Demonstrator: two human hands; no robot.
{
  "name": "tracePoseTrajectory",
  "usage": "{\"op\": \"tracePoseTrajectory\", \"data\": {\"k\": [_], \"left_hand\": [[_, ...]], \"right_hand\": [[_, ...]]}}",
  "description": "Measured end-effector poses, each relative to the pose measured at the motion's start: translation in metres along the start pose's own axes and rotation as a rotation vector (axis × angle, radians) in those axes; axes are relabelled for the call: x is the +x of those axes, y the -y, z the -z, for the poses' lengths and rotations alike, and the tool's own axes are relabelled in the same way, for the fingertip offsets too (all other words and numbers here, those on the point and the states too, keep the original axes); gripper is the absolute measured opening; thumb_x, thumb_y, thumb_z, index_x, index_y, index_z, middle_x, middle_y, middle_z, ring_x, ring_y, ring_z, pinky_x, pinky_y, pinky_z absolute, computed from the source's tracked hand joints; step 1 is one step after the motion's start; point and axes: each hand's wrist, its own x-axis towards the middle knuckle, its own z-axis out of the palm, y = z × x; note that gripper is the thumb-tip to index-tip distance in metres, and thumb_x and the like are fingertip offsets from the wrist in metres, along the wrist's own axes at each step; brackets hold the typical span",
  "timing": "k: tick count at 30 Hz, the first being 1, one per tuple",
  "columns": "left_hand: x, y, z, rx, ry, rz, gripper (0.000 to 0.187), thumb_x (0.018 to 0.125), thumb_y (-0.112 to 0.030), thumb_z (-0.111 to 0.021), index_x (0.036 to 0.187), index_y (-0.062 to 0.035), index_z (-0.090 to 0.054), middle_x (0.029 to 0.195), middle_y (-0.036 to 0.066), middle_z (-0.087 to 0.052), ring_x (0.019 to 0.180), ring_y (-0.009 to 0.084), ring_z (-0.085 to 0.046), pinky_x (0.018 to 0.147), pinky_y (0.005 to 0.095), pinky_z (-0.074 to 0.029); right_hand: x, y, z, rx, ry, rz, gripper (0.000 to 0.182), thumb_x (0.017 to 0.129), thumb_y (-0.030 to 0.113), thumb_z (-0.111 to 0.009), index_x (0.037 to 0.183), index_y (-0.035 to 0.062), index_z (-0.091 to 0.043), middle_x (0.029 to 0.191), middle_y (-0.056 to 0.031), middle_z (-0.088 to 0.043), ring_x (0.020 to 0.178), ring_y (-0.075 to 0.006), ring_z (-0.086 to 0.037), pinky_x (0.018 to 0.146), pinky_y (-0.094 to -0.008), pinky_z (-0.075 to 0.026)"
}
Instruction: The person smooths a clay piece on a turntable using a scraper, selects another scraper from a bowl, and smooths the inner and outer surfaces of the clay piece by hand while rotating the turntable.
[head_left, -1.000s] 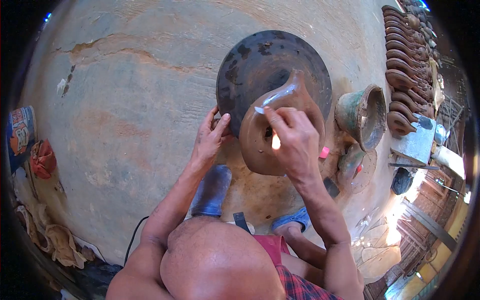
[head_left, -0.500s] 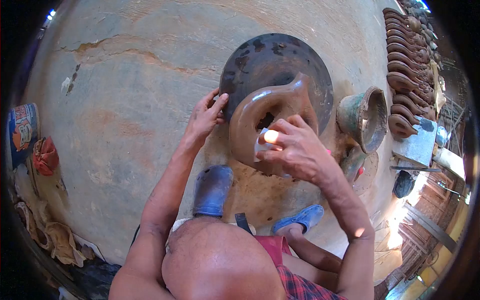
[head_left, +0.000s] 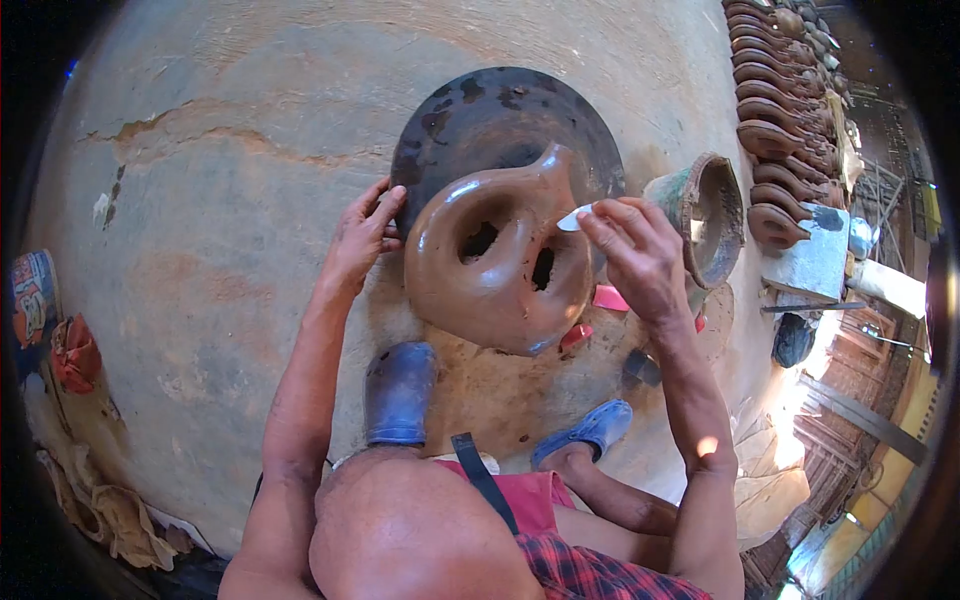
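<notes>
A wet brown clay form (head_left: 480,310) with two dark openings and a pointed tip sits on a dark round turntable (head_left: 460,130). My left hand (head_left: 362,232) grips the turntable's left rim, its thumb and fingers at the edge. Between the fingertips of my right hand (head_left: 638,250) is a small white flat scraper (head_left: 573,218). The scraper's tip points left at the clay's upper right side, just above the smaller opening.
A greenish pot (head_left: 712,215) of worn clay stands right of the turntable. Pink and red pieces (head_left: 610,298) lie by the clay form. Finished-looking clay forms (head_left: 775,130) line the right side. Blue clogs (head_left: 400,390) are on the feet below. A red bundle (head_left: 75,355) lies far left.
My right hand has lifted off the clay's lower middle and moved up and right with the scraper, uncovering the second opening. The clay form appears turned slightly; my left hand stays at the rim.
</notes>
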Motion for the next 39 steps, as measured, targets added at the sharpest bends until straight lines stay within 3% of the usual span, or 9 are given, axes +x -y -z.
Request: {"op": "tracePoseTrajectory", "data": {"k": [4, 5, 10, 22, 23, 28, 35, 38, 39], "left_hand": [[0.002, -0.005, -0.001, 0.035, -0.044, -0.001, 0.068, 0.107, -0.047, -0.070, 0.160, -0.0075, -0.054, 0.117, 0.001, -0.070, 0.077, 0.0057, -0.063, 0.071, 0.0264, -0.057], [0.003, -0.007, -0.001, 0.036, -0.041, -0.001, 0.068, 0.107, -0.047, -0.070, 0.160, -0.0075, -0.054, 0.117, 0.001, -0.070, 0.077, 0.0057, -0.063, 0.071, 0.0264, -0.057], [0.003, -0.010, 0.001, 0.042, 0.004, 0.000, 0.066, 0.108, -0.045, -0.069, 0.159, -0.0064, -0.054, 0.115, 0.000, -0.070, 0.077, 0.0059, -0.064, 0.071, 0.0258, -0.057], [-0.043, 0.030, -0.025, -0.108, -0.062, -0.031, 0.056, 0.111, -0.036, -0.066, 0.155, -0.0039, -0.056, 0.101, 0.002, -0.065, 0.075, 0.0075, -0.062, 0.068, 0.0287, -0.060], [-0.048, 0.033, -0.034, -0.166, -0.116, 0.002, 0.038, 0.112, -0.030, -0.065, 0.144, -0.0099, -0.059, 0.093, -0.008, -0.054, 0.068, -0.0001, -0.049, 0.055, 0.0191, -0.040], [-0.062, 0.042, -0.048, -0.234, -0.124, -0.001, 0.037, 0.113, -0.030, -0.064, 0.144, -0.0110, -0.057, 0.094, -0.008, -0.056, 0.066, 0.0002, -0.048, 0.055, 0.0192, -0.039], [-0.061, 0.044, -0.047, -0.267, -0.111, -0.007, 0.034, 0.114, -0.030, -0.063, 0.142, -0.0134, -0.057, 0.091, -0.008, -0.058, 0.065, 0.0005, -0.047, 0.055, 0.0201, -0.039], [-0.058, 0.043, -0.048, -0.251, -0.152, 0.002, 0.033, 0.114, -0.030, -0.063, 0.141, -0.0131, -0.057, 0.091, -0.009, -0.057, 0.065, 0.0001, -0.044, 0.055, 0.0206, -0.038], [-0.057, 0.043, -0.046, -0.252, -0.156, 0.001, 0.033, 0.114, -0.030, -0.063, 0.141, -0.0131, -0.057, 0.091, -0.009, -0.057, 0.065, 0.0001, -0.044, 0.055, 0.0206, -0.038]], "right_hand": [[-0.015, -0.014, -0.013, -0.022, 0.001, 0.206, 0.042, 0.079, 0.001, -0.083, 0.117, 0.0180, -0.081, 0.120, -0.0049, -0.073, 0.111, -0.0303, -0.072, 0.087, -0.0434, -0.063], [-0.020, -0.018, -0.017, -0.045, 0.047, 0.240, 0.035, 0.085, 0.013, -0.079, 0.120, 0.0168, -0.080, 0.121, -0.0057, -0.071, 0.122, -0.0318, -0.067, 0.097, -0.0454, -0.060], [-0.027, -0.017, -0.023, -0.033, 0.121, 0.238, 0.042, 0.083, 0.008, -0.080, 0.122, 0.0205, -0.078, 0.127, -0.0059, -0.070, 0.118, -0.0306, -0.069, 0.092, -0.0448, -0.062], [-0.051, 0.066, 0.013, -0.087, 0.472, -0.522, 0.035, 0.085, 0.004, -0.071, 0.118, 0.0085, -0.079, 0.110, -0.0141, -0.065, 0.093, -0.0308, -0.071, 0.080, -0.0430, -0.061], [-0.050, 0.069, 0.014, -0.091, 0.471, -0.529, 0.035, 0.085, 0.004, -0.071, 0.118, 0.0085, -0.079, 0.110, -0.0141, -0.065, 0.093, -0.0308, -0.071, 0.080, -0.0430, -0.061], [-0.038, 0.076, 0.019, -0.052, 0.604, -0.754, 0.021, 0.086, 0.013, -0.072, 0.104, 0.0060, -0.080, 0.106, -0.0190, -0.066, 0.086, -0.0371, -0.075, 0.073, -0.0482, -0.062], [-0.025, 0.081, 0.013, 0.056, 0.412, -0.709, 0.017, 0.087, 0.012, -0.069, 0.095, 0.0025, -0.081, 0.086, -0.0220, -0.075, 0.080, -0.0374, -0.076, 0.072, -0.0489, -0.061], [-0.006, 0.081, 0.016, 0.368, 0.482, -1.053, 0.020, 0.093, 0.012, -0.069, 0.099, -0.0015, -0.081, 0.080, -0.0237, -0.077, 0.077, -0.0352, -0.078, 0.072, -0.0451, -0.061], [-0.002, 0.080, 0.017, 0.504, 0.272, -1.224, 0.020, 0.095, 0.012, -0.069, 0.103, -0.0027, -0.080, 0.080, -0.0237, -0.077, 0.075, -0.0349, -0.078, 0.072, -0.0433, -0.060]]}}
